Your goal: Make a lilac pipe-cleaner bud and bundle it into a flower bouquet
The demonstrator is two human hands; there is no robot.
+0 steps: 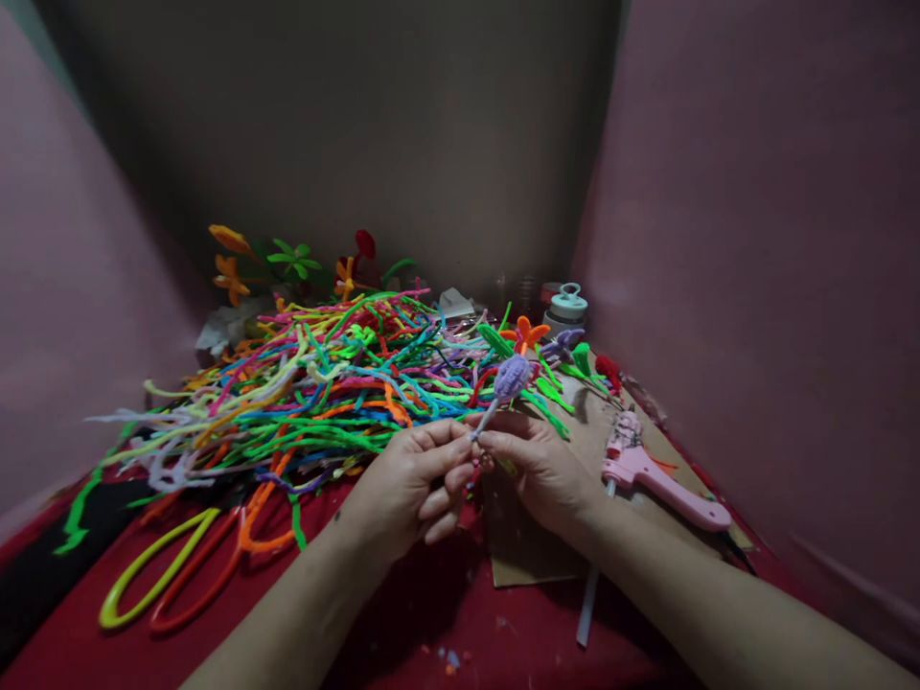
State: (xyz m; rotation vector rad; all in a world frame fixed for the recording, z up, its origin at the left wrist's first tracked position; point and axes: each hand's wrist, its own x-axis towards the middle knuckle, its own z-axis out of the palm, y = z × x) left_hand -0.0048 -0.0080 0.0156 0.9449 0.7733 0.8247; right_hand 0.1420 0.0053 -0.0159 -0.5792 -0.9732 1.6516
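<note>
Both hands meet above the front of the table. My left hand (424,479) pinches the lower end of a thin stem, with its other fingers curled. From the right, my right hand (536,465) pinches the same stem with thumb and forefinger. On top of that stem sits a purple pipe-cleaner flower bud (513,379), tilted slightly to the right. Just behind the hands spreads a large heap of colourful pipe cleaners (345,383). The stem's lowest part is hidden by the fingers.
A pink glue gun (668,491) with a glue stick (587,609) lies on a cardboard sheet (532,565) at right. Finished flowers (528,333) and a lidded bottle (567,307) stand behind. Yellow-and-red-handled pliers (154,570) rest on the red cloth (302,623). Walls close in both sides.
</note>
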